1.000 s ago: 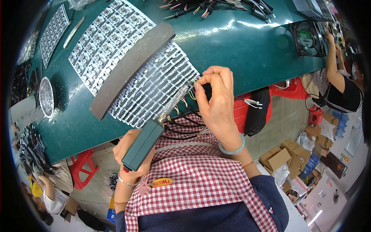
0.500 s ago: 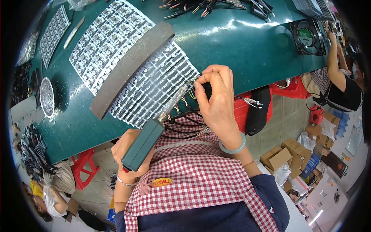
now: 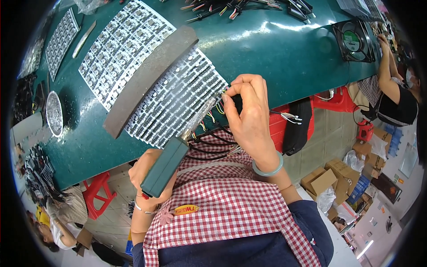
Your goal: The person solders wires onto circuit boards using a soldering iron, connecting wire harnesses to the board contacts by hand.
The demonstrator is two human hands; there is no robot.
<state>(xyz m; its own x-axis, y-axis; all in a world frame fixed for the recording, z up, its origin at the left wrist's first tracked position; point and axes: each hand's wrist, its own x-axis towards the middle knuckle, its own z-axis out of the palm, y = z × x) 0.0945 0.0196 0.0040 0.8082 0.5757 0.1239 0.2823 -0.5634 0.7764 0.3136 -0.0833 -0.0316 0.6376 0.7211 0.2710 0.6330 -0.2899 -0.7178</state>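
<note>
Head view: my left fingers wrap the green-handled soldering iron; my right fingers pinch thin wire, best held motionless, at the circuit-board panel corner on the surface.

Yellow apron badge: red lettering. Fan: green label.

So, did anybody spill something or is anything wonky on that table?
Maybe a little spill: shiny specks lie on the green table beside the round dish, as if they fell out; they're too small to identify. The dark bar lies slantwise across the white boards, perhaps as a weight. I see nothing plainly broken.
</note>
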